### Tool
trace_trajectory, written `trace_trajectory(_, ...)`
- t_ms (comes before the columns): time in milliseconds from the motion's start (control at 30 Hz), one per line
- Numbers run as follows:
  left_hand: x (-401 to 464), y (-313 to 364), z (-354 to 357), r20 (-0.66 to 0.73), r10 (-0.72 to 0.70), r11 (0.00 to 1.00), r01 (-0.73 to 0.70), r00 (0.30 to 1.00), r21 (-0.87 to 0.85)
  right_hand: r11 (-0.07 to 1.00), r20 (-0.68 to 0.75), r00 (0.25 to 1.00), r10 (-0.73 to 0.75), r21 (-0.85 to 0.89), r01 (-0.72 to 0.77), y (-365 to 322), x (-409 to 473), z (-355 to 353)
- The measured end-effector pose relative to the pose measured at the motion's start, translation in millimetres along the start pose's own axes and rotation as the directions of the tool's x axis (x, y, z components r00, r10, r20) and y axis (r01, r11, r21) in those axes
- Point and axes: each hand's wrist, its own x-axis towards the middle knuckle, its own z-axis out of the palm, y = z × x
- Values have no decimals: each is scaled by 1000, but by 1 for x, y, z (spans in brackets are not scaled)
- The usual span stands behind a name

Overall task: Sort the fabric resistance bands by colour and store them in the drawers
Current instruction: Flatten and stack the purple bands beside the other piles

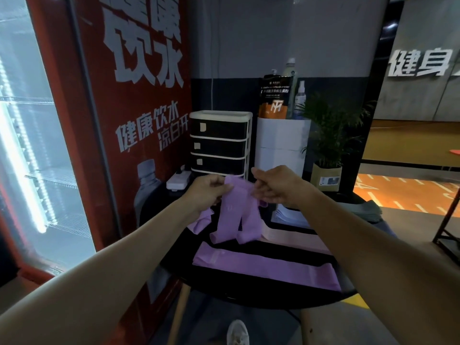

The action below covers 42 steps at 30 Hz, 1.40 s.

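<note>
Head view, frame centre: left hand (207,192) and right hand (276,186) each pinch the top of a purple fabric band (236,217), folding it above the black table (249,292); next, likely carry it to the drawer unit (220,143), all drawers shut

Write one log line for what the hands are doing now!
left hand + right hand: hold purple band up | drawers: shut | flat purple band: on table
</note>
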Motion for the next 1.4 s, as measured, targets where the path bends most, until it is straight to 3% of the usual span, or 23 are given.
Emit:
trace_trajectory(100,6,11,0,-13,-5,1000,4,1000,-15,938,-99,963,-249,-270,215,-5,5,-1)
trace_trajectory(200,8,23,3,2,19,999,-19,1000,-30,823,58,875,-481,-312,474,-14,-1,5)
trace_trajectory(300,11,31,3,13,31,998,-30,999,-57,736,118,823,-555,-392,552,-18,-5,10)
trace_trajectory(433,11,39,1,11,39,998,-38,999,-46,688,68,792,-606,-455,566,-22,-1,11)
trace_trajectory(633,11,45,-5,-114,107,986,-91,988,136,622,97,790,-605,-562,545,-30,8,13)
trace_trajectory(800,15,48,0,-14,158,965,-152,987,215,672,60,763,-643,-434,600,-45,8,9)
trace_trajectory(967,22,52,11,69,122,983,-130,990,126,704,-54,739,-671,-360,613,-60,7,1)
trace_trajectory(1200,29,69,16,112,145,983,-156,983,94,725,-168,730,-663,-387,569,-81,10,-16)
trace_trajectory(1400,36,70,12,50,166,981,-171,985,95,752,-81,798,-598,-402,522,-86,5,-26)
